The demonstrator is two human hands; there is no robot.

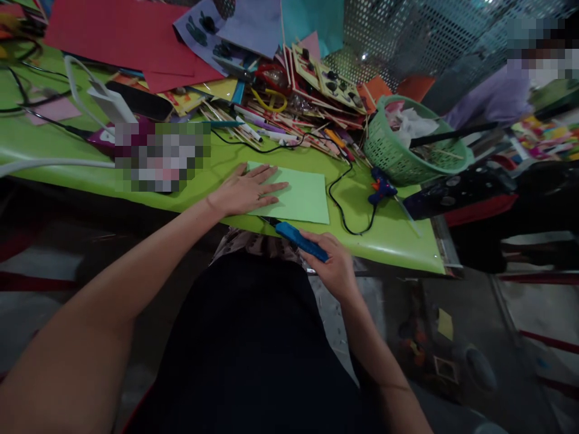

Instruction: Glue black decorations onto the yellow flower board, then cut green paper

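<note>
A pale green sheet of paper (303,196) lies at the front edge of the bright green tabletop (203,196). My left hand (246,190) rests flat on the sheet's left part, fingers spread. In my right hand (332,262) is a blue box cutter (301,241), held low by the table's front edge. Its blade points left, close to the sheet's near edge; whether blade and paper touch, I cannot tell.
A glue gun (382,185) with a black cord lies right of the paper, near a green plastic basket (416,163). Behind are markers and sticks (275,129) and red paper sheets (117,42). A white charger (111,102) stands at left.
</note>
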